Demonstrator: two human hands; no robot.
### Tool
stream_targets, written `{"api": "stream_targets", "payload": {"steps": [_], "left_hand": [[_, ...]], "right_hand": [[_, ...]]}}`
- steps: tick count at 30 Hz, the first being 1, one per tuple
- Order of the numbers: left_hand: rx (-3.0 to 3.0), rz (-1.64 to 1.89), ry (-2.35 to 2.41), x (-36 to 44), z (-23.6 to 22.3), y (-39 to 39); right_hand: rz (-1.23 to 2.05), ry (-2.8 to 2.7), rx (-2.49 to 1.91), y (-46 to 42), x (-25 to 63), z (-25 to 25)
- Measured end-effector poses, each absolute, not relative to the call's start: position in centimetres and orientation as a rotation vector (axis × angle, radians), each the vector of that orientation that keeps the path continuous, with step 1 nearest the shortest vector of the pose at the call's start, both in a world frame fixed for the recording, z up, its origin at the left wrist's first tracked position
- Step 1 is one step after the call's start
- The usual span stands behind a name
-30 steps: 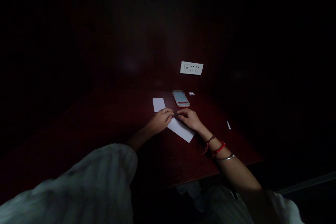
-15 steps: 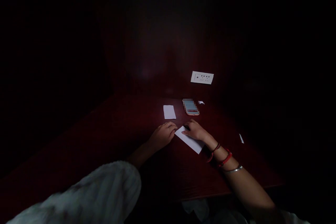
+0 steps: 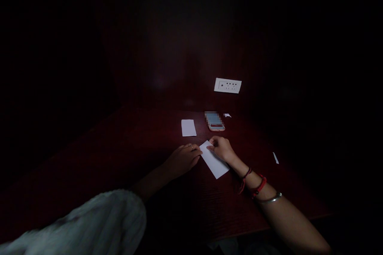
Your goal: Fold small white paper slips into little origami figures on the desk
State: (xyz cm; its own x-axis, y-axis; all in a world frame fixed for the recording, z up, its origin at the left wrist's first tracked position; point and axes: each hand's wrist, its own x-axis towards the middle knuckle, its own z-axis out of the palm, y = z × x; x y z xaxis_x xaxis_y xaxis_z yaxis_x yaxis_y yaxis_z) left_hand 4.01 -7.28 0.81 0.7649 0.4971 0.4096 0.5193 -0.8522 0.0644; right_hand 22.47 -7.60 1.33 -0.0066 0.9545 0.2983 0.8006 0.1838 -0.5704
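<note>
A white sheet of paper point(image 3: 214, 163) lies at a slant on the dark red table, between my hands. My right hand point(image 3: 222, 148) pinches its right edge near the far end, with the thumb on top and the fingers curled at the edge. At its left far corner, my left hand point(image 3: 184, 158) touches the paper with the fingertips; the fingers are bent and close together, and I cannot tell whether they grip it. Beyond my left hand lies a smaller white piece of paper point(image 3: 188, 128), flat on the table.
A phone point(image 3: 216, 122) with a blurred screen lies beyond my right hand, with a small paper scrap point(image 3: 228, 115) beside it. Another thin scrap point(image 3: 275, 158) is at the right. A white socket panel point(image 3: 228, 85) is on the wall behind the dark table point(image 3: 233, 207).
The sheet has turned to lie more lengthwise toward me. My right hand has closed more on its edge, and my left hand has come to its corner. The view has shifted slightly.
</note>
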Motion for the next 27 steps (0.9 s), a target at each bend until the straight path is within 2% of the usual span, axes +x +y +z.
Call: {"api": "stream_targets", "payload": {"steps": [5,16,27], "left_hand": [[-2.887,-0.599,-0.847,3.7,0.2,-7.0],[-2.904,-0.601,-0.878,3.4,0.4,-6.6],[-2.897,-0.603,-0.886,3.5,0.2,-6.4]], "right_hand": [[0.282,-1.903,-1.614,-7.8,22.9,1.6],[0.01,-2.492,-1.284,-9.1,23.5,3.3],[-0.008,-2.637,-1.119,-9.3,23.8,3.2]]}}
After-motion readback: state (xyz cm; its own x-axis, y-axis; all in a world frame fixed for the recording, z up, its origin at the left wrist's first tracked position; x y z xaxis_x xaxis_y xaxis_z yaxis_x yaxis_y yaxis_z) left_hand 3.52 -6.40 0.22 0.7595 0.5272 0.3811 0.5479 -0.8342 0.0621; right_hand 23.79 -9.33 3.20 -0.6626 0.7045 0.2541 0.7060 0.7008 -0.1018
